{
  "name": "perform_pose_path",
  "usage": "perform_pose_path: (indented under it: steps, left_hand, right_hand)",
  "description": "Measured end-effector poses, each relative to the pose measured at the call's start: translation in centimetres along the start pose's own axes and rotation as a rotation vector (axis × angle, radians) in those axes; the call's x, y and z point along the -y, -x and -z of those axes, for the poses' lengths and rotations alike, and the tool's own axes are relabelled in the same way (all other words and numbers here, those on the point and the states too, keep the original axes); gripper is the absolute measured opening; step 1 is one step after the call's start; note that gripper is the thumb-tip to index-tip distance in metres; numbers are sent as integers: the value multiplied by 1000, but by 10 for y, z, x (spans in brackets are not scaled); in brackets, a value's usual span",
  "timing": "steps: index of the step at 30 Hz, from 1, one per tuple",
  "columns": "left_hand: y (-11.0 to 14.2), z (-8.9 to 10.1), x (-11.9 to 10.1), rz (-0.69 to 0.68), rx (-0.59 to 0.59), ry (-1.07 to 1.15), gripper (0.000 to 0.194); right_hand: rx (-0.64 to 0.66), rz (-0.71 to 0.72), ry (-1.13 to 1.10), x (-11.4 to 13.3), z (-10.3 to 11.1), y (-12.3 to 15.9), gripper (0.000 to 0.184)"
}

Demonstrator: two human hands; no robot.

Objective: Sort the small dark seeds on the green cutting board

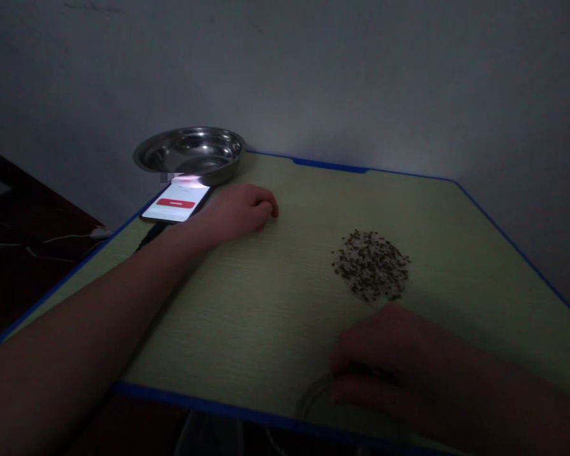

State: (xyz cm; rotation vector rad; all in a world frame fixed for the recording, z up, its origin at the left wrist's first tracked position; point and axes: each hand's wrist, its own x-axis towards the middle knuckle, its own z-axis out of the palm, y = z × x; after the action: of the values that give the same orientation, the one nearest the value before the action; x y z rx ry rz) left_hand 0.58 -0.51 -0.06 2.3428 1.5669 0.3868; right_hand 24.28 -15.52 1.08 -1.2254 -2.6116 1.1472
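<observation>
My left hand (pixel 249 212) rests on the table with its fingers curled inward, just right of a lit phone (pixel 171 202). Nothing shows between those fingers. Close to the front edge, my right hand (pixel 384 361) has its thumb and fingers closed at the rim of a clear round container (pixel 308 402). Shadow and the hand hide most of that container. Beyond the right hand lies a loose pile of mixed pale grains and dark green beans (pixel 373 266), spread flat and apart from both hands.
A shiny steel bowl (pixel 145 152) stands at the back left corner, behind the phone. The pale green tabletop (pixel 247 304) has a blue rim and meets a grey wall (pixel 342 82). White cables (pixel 71 237) lie below on the left. The light is dim.
</observation>
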Motion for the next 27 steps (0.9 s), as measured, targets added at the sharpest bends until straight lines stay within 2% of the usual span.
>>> perform_pose_path:
  steps: [3,6,9,12,14,20,27]
  left_hand:
    - [0,0,1,-6,1,-2,33]
    - [-1,0,3,-16,5,-17,33]
    - [-1,1,3,-19,10,-36,34]
    - [-1,4,1,-4,27,-54,35]
    - [-1,5,0,-8,44,-52,34]
    - [0,7,-1,9,55,-45,38]
    - [2,11,-4,-2,59,-73,37]
  right_hand:
    - [-76,34,5,-5,2,3,18]
    - [-216,51,0,-13,14,6,17]
    - [-466,7,-10,-26,37,8,19]
    - [-814,-136,-34,-47,61,11,25]
    - [-917,-224,-20,-64,74,14,29]
    - [-843,-377,-46,-105,89,15,39]
    - [-783,-433,-37,-118,87,11,39]
